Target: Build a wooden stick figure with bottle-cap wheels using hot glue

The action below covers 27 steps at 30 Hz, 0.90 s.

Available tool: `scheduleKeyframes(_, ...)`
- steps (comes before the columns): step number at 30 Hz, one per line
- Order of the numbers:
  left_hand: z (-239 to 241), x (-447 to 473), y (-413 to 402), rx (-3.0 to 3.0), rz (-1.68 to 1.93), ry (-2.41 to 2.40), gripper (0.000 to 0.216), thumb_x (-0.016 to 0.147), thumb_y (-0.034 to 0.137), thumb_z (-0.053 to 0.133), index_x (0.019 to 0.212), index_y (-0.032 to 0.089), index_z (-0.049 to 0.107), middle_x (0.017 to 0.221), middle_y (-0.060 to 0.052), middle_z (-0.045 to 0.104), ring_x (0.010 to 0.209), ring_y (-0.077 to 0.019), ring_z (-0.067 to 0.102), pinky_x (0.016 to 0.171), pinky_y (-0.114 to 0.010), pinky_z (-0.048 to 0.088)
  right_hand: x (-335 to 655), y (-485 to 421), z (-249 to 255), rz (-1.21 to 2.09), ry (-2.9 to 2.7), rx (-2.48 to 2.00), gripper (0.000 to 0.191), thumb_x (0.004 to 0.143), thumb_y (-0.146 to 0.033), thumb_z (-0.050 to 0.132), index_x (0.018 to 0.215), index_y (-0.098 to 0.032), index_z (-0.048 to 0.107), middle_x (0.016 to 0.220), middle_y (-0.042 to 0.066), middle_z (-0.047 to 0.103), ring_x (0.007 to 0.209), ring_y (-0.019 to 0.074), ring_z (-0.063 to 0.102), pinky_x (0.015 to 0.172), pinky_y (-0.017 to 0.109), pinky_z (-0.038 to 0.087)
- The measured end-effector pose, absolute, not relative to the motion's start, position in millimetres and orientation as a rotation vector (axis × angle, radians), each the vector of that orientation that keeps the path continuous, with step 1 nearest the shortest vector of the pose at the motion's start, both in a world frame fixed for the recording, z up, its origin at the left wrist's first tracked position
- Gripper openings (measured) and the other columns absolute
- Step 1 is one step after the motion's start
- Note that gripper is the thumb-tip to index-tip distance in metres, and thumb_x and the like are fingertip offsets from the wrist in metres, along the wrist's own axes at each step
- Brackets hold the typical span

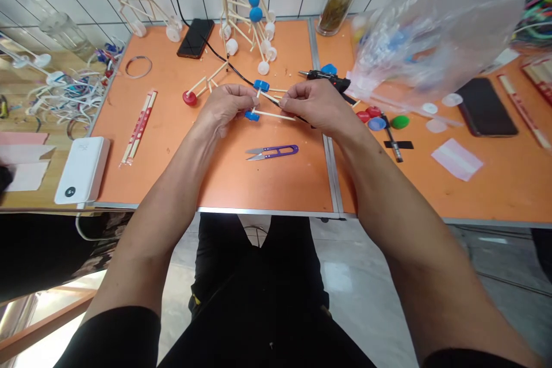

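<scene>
1. A stick frame (pixel 276 115) with two blue caps (pixel 261 85) is held just above the tabletop (pixel 172 144) at the centre of the frame. The left hand (pixel 224 106) is closed on its left end, and the right hand (pixel 317 103) is pinched shut on its right end.
2. The thin sticks could be snapped or a joint pulled apart, most likely if the two ends are squeezed or twisted against each other.
3. A cap could be knocked off its stick, since the left fingers are curled close around the lower one.
4. A black cable (pixel 226 61) runs just behind the frame. It could be snagged by a stick end, and the glue gun (pixel 323 75) just beyond the right hand could be dragged with it.
5. The gun's tip may be hot — the right knuckles are near it.
6. The snips (pixel 272 152) lie below the hands, apart from them — a risk only if a wrist is dropped onto them.
</scene>
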<state>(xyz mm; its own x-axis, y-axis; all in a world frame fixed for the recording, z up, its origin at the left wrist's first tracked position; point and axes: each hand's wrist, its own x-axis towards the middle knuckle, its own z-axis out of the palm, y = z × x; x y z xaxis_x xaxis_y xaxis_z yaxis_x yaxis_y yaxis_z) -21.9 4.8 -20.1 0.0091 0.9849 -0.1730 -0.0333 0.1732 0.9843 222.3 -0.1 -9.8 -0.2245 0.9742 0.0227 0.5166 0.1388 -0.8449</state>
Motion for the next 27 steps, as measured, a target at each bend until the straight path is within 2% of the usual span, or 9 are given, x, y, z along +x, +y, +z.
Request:
scheduleKeyframes(4, -19.8, -21.0, 2.3, 1.011, 1.113, 1.257, 0.027, 0.079, 0.013, 0.103, 0.086, 0.02, 0.078, 0.08, -0.003, 0.08, 0.084, -0.0211, 0.081, 0.078, -0.03, 0.061, 220.8, 0.0, -10.3, 1.017, -1.795, -1.442, 0.031, 0.097, -0.045, 0.095, 0.084, -0.026, 0.074, 0.074, 0.004, 0.072, 0.079, 0.0241, 0.064, 0.08, 0.045, 0.057)
scheduleKeyframes(9, -20.8, -18.0, 4.4, 0.981, 1.121, 1.274, 0.028, 0.079, 0.009, 0.102, 0.086, 0.02, 0.076, 0.079, -0.002, 0.078, 0.083, -0.0211, 0.081, 0.081, -0.031, 0.062, 221.2, -0.9, -9.4, 1.029, -1.792, -1.421, 0.029, 0.096, -0.044, 0.095, 0.085, -0.027, 0.075, 0.074, 0.004, 0.074, 0.08, 0.025, 0.065, 0.079, 0.045, 0.058)
scheduleKeyframes(14, -22.5, -20.4, 6.6, 1.002, 1.107, 1.256, 0.029, 0.079, 0.011, 0.104, 0.087, 0.02, 0.078, 0.081, -0.003, 0.08, 0.085, -0.0217, 0.082, 0.081, -0.032, 0.063, 222.9, -0.7, -8.8, 1.029, -1.815, -1.408, 0.029, 0.096, -0.045, 0.095, 0.084, -0.028, 0.075, 0.075, 0.005, 0.074, 0.079, 0.0255, 0.064, 0.076, 0.045, 0.056)
scheduleKeyframes(17, -23.4, -23.2, 7.6, 1.034, 1.086, 1.253, 0.027, 0.08, 0.015, 0.105, 0.087, 0.02, 0.079, 0.081, -0.003, 0.08, 0.079, -0.0184, 0.078, 0.076, -0.03, 0.061, 223.0, -0.6, -8.3, 1.012, -1.841, -1.406, 0.031, 0.098, -0.045, 0.093, 0.081, -0.028, 0.074, 0.075, 0.005, 0.074, 0.075, 0.0239, 0.06, 0.074, 0.044, 0.055)
scheduleKeyframes(22, -22.8, -23.8, 8.4, 1.074, 1.062, 1.23, 0.016, 0.087, 0.01, 0.095, 0.084, 0.017, 0.081, 0.08, -0.001, 0.079, 0.071, -0.0113, 0.07, 0.074, -0.027, 0.056, 222.2, -3.0, -4.1, 1.006, -1.865, -1.415, 0.034, 0.101, -0.041, 0.091, 0.077, -0.027, 0.071, 0.074, 0.004, 0.072, 0.074, 0.0223, 0.057, 0.074, 0.044, 0.053)
scheduleKeyframes(27, -17.9, -21.1, 5.8, 1.071, 1.067, 1.275, 0.023, 0.079, 0.012, 0.103, 0.082, 0.02, 0.081, 0.079, -0.003, 0.08, 0.074, -0.0164, 0.073, 0.076, -0.031, 0.059, 221.8, -6.5, 0.3, 1.008, -1.867, -1.432, 0.033, 0.102, -0.042, 0.09, 0.078, -0.028, 0.071, 0.075, 0.004, 0.072, 0.075, 0.0227, 0.058, 0.074, 0.044, 0.055)
